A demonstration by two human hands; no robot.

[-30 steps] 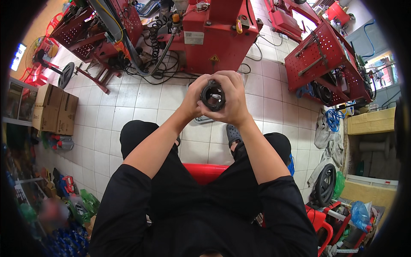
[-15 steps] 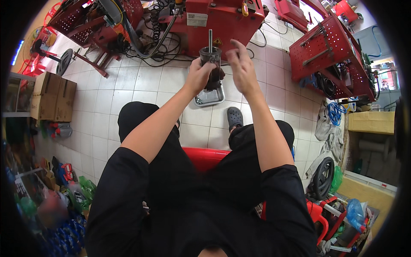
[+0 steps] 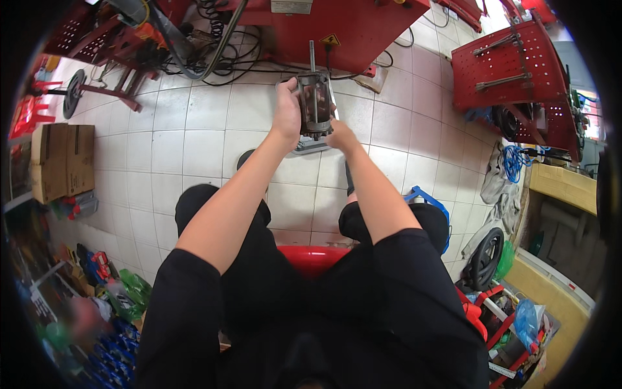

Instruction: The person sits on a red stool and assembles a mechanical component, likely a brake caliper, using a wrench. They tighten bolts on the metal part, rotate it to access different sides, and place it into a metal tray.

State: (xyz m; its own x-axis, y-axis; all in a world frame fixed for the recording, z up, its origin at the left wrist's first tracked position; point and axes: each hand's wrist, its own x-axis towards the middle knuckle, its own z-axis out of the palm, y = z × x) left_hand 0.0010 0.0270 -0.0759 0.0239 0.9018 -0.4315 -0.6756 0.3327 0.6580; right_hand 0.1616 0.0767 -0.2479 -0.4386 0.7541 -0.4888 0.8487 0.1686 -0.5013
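Note:
A greasy, dark metal cylinder (image 3: pixel 317 104) with open sides and long side rods is held up in front of me. From its far end a thin shiny shaft (image 3: pixel 312 57) sticks out. My left hand (image 3: pixel 287 109) is closed round its left side, thumb near the far end. My right hand (image 3: pixel 341 135) grips the lower right edge near the toothed-looking near end, its fingertips partly hidden behind the part. Below, mostly covered by the cylinder and hands, a silver tray (image 3: pixel 312 147) lies on the tiled floor.
A big red machine (image 3: pixel 350 32) stands just ahead, with black cables (image 3: pixel 240 71) at its foot. At right is a red perforated tool cart (image 3: pixel 495 71); at left, cardboard boxes (image 3: pixel 61 159). A red seat (image 3: pixel 311 258) is under me, with a blue frame (image 3: pixel 431 201) beside my right knee.
My right hand, raised and apart with fingers spread before, has come down onto the cylinder's near right end. The cylinder is turned, now showing its open side, and the view has shifted.

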